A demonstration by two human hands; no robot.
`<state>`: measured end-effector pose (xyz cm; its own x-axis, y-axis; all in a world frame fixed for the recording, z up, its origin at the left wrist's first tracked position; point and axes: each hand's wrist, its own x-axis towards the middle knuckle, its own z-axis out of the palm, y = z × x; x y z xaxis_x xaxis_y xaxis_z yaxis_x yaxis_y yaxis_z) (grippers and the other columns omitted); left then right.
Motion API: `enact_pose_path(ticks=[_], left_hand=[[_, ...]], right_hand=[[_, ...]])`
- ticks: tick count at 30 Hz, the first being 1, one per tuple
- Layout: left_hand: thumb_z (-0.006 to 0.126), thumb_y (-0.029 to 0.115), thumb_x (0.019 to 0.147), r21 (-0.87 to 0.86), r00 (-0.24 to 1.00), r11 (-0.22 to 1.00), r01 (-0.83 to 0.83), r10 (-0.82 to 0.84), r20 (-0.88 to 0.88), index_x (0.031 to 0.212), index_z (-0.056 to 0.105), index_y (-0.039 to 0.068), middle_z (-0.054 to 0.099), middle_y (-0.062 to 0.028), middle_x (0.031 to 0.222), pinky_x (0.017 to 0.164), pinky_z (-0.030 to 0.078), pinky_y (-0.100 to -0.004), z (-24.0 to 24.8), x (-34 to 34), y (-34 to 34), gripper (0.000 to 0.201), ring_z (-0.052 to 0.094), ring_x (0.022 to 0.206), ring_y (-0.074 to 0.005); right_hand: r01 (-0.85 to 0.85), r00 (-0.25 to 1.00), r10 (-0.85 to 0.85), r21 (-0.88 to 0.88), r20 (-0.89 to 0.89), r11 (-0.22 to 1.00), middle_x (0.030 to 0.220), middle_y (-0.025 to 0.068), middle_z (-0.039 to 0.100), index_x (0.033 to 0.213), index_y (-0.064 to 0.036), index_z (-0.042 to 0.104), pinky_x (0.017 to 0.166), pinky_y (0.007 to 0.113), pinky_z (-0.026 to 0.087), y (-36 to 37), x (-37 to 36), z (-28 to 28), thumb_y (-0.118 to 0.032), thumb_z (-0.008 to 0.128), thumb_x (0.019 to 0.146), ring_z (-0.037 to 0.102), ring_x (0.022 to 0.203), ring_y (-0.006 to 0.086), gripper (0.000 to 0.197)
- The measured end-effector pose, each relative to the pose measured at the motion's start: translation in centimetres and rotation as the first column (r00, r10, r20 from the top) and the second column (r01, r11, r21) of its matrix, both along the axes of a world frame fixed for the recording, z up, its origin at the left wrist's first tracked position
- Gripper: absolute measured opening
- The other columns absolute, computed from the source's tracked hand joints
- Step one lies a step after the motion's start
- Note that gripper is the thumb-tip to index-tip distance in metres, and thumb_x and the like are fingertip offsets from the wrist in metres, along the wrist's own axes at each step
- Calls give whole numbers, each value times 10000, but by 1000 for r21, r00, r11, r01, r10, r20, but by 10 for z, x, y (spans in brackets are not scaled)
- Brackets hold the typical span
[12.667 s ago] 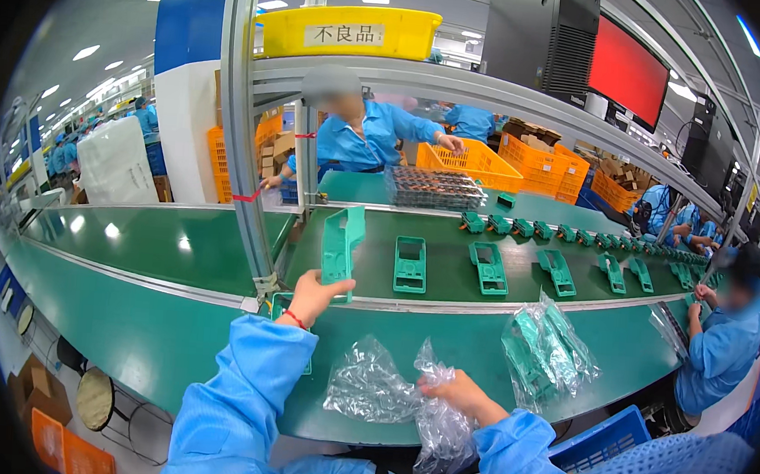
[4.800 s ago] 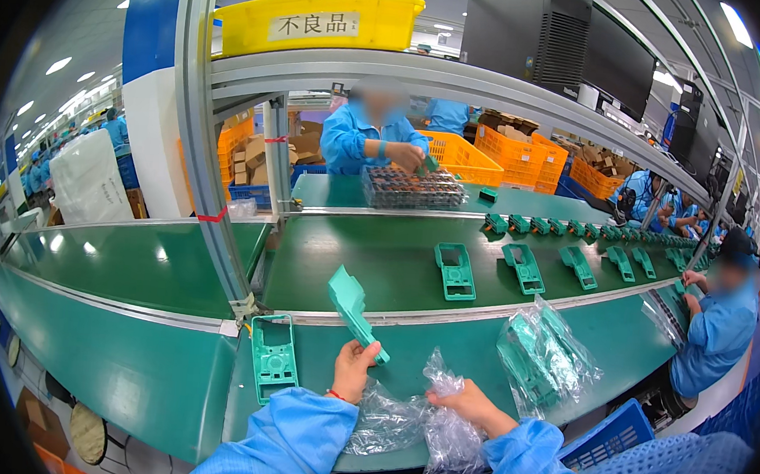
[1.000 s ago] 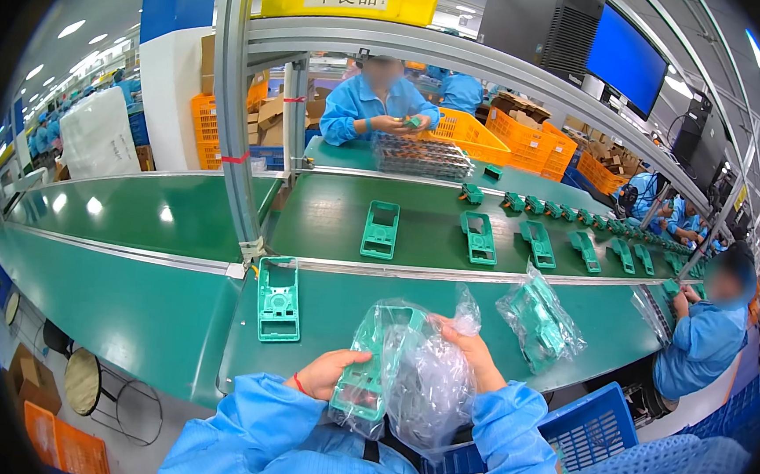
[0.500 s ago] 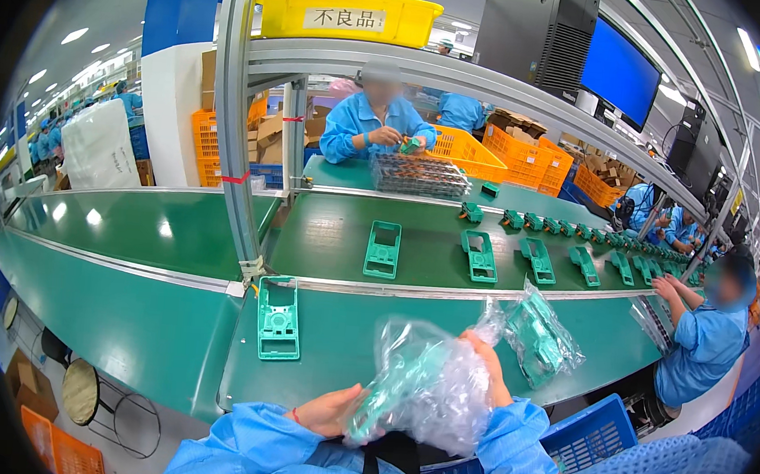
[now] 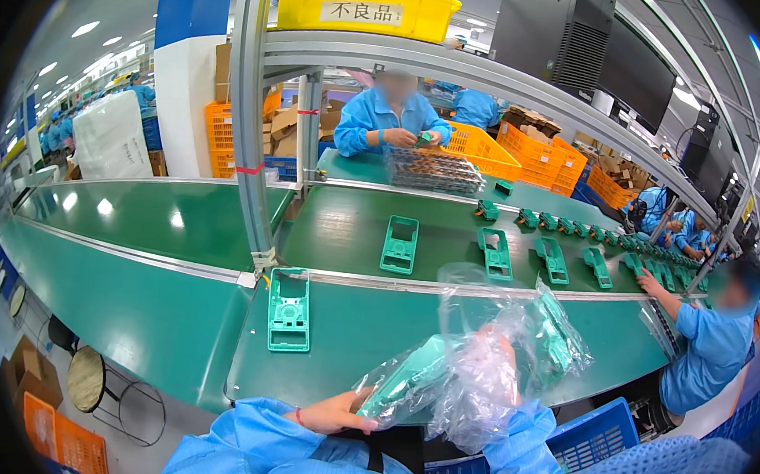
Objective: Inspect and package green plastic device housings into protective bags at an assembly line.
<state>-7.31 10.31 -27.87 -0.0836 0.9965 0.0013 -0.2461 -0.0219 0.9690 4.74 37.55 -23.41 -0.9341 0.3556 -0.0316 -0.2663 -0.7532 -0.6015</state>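
Note:
A green plastic housing (image 5: pixel 405 375) lies tilted in clear film in front of me. Its lower end is pinched by my left hand (image 5: pixel 337 412), the thumb along the edge. My right hand (image 5: pixel 497 355) is closed on the crumpled clear plastic bag (image 5: pixel 467 397); film covers most of its fingers. Just beyond that hand, a second bagged bundle of green parts (image 5: pixel 560 338) rests on the bench. To the left, a bare green housing (image 5: pixel 289 312) with a rectangular opening lies flat near the metal rail.
Beyond the rail, a green conveyor (image 5: pixel 345 235) carries a row of housings (image 5: pixel 400 245) and smaller green assemblies (image 5: pixel 527 218). A metal post (image 5: pixel 250 140) rises at left. One co-worker (image 5: pixel 393 119) sits opposite; another (image 5: pixel 708 339) reaches over the belt at right. Blue crates (image 5: pixel 593 435) stand below.
My right hand has moved up and away, drawing the bag's film upward and spreading it. The housing has tilted flatter in my left hand. The right co-worker's arm stretches farther over the belt.

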Motion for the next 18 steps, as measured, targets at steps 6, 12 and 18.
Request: enact_pose_path(ticks=[6, 12, 18], left_hand=[[656, 280, 788, -97, 914, 995, 11, 30, 406, 1387, 197, 63, 460, -148, 1235, 811, 442, -302, 0, 1, -7, 786, 534, 982, -213], [528, 487, 806, 33, 690, 983, 178, -149, 708, 1380, 244, 61, 382, -298, 1284, 622, 501, -337, 7, -19, -33, 770, 600, 803, -313], [497, 542, 795, 231, 595, 973, 24, -199, 779, 1372, 259, 66, 388, -321, 1267, 616, 480, -359, 5, -28, -57, 785, 588, 741, -306]], right_hand=[[114, 991, -120, 98, 64, 989, 784, 116, 607, 902, -58, 566, 580, 385, 504, 1, -1, 1, -329, 463, 889, 588, 647, 258, 290], [258, 950, -287, 215, 120, 942, 790, 120, 604, 914, -59, 564, 587, 389, 503, 9, -4, -6, -335, 457, 888, 586, 652, 262, 297], [289, 956, -290, 23, 48, 957, 859, 108, 609, 951, -30, 560, 661, 372, 496, 43, -8, -16, -299, 461, 871, 593, 739, 252, 297]])
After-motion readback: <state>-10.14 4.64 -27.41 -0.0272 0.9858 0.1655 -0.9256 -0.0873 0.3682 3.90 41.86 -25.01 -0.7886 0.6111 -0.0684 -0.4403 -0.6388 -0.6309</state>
